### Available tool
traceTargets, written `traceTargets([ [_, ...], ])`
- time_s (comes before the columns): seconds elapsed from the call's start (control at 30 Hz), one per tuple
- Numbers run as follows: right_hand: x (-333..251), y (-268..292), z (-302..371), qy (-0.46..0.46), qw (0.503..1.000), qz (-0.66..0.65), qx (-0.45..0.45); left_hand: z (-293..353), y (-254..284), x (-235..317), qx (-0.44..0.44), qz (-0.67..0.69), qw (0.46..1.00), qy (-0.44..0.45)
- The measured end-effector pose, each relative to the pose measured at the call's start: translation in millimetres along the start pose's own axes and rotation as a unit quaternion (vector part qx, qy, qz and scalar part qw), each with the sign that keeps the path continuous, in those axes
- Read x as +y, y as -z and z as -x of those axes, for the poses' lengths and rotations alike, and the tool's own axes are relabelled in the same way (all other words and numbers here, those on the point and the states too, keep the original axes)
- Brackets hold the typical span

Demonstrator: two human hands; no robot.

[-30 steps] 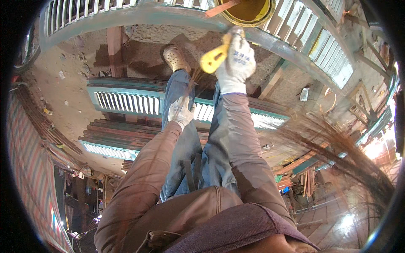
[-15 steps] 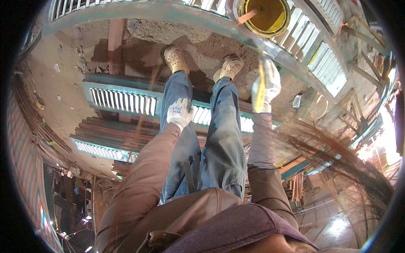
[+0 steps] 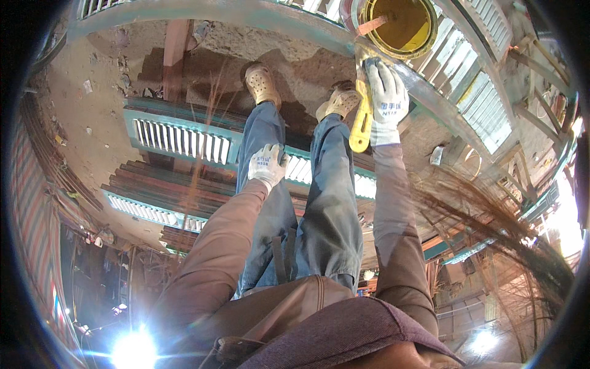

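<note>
My right hand [image 3: 386, 101], in a white work glove, grips a yellow-handled tool [image 3: 361, 117] and holds its tip against the teal-painted frame rail [image 3: 430, 98] just below a round tin of yellow paint [image 3: 398, 26]. A flat stick lies across the tin's rim. My left hand [image 3: 267, 165], also gloved, rests closed on my left knee and holds nothing. My blue-jeaned legs stretch forward to two tan clogs [image 3: 261, 83] on the dirt floor.
A teal louvred shutter panel [image 3: 178, 138] lies under my legs, stacked over brown boards. A long curved louvred frame [image 3: 485, 104] runs along the top and right. A heap of dry twigs [image 3: 491, 234] sits at the right. Bright light glares at the bottom.
My right hand swung out to the right and has come back up to the frame rail beside the paint tin, tool in its grip. The left hand stayed on the knee.
</note>
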State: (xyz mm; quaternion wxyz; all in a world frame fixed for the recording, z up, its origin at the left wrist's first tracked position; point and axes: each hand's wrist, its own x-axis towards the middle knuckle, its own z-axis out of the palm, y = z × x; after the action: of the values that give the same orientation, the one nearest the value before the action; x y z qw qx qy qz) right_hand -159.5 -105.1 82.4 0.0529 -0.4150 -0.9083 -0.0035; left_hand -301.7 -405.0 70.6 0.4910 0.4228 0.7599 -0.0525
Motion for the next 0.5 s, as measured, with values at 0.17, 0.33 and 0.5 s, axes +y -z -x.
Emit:
traceTargets([
  [0.17,-14,-20,21,-0.02,0.999,-0.016,-0.041,2,-2,5,0.004,-0.003,1.0,0.015],
  [0.33,-27,6,68,0.0,0.983,-0.168,-0.076,-3,-2,5,0.021,-0.018,1.0,0.004],
  [0.5,12,27,61,-0.143,0.985,-0.083,0.038,-5,-1,1,0.049,0.011,0.999,-0.021],
])
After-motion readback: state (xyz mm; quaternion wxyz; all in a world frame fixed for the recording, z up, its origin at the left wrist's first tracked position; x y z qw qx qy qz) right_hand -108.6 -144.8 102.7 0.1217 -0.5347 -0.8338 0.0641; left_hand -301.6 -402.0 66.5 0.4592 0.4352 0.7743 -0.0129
